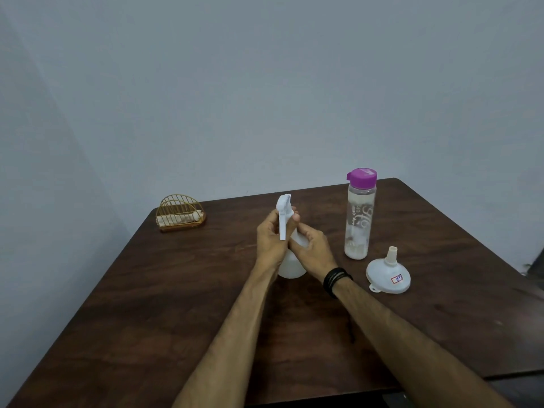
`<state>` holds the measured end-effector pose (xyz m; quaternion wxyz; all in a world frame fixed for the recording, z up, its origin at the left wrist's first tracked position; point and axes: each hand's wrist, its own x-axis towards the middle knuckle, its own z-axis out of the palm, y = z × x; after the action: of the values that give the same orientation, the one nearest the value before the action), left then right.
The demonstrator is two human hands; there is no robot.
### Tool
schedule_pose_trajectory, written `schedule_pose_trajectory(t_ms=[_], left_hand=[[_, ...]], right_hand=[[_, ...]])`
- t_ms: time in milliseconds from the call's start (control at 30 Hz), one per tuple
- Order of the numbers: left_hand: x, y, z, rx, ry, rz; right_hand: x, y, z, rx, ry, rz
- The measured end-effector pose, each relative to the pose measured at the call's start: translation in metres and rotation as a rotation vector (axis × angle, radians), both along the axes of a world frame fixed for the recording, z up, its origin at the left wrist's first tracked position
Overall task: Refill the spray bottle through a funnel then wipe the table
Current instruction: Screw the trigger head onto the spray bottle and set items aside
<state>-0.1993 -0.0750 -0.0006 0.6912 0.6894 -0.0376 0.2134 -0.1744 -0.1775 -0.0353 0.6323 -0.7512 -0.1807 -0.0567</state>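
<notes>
"Where's everything sitting?"

"Spray bottle (290,260) stands mid-table (147,304), left hand (272,242) and right hand (309,251) wrapped around it from either side. Water bottle (359,216) upright to its right, funnel (388,273) just in front of that, wide end down."

"And over on the left?"

"Wire holder (180,213) at the far left corner, cloth (179,219) in it."

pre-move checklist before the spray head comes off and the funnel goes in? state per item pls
1. Spray bottle upright on table: ok.
2. Both hands on it, left hand at the spray head, right hand on the body: ok.
3. Spray head off: not ok, still seated.
4. Funnel within reach, lying wide end down, spout up: ok.
5. Water bottle upright, purple lid shut: ok.
6. Wipe in the wire holder: cannot tell what it is.
</notes>
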Motion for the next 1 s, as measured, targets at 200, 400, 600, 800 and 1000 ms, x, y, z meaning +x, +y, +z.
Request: schedule_pose_trajectory(t_ms=[200, 400, 600, 800, 1000], left_hand=[[-0.002, 0.005, 0.001, -0.075, -0.008, -0.012], [-0.004, 0.010, 0.003, -0.039, -0.027, -0.057], [-0.004, 0.014, -0.002, 0.025, 0.038, -0.026], [-0.011, 0.017, 0.000, 0.028, 0.061, -0.049], [-0.017, 0.009, -0.005, -0.146, 0.047, 0.084]], right_hand=[[-0.003, 0.002, 0.002, 0.027, -0.013, 0.003], [-0.006, 0.002, 0.002, 0.026, -0.025, 0.000], [-0.008, -0.002, 0.003, -0.011, -0.021, 0.017], [-0.012, 0.003, 0.000, -0.023, -0.066, -0.097], [-0.020, 0.013, 0.000, -0.065, -0.094, -0.132]])
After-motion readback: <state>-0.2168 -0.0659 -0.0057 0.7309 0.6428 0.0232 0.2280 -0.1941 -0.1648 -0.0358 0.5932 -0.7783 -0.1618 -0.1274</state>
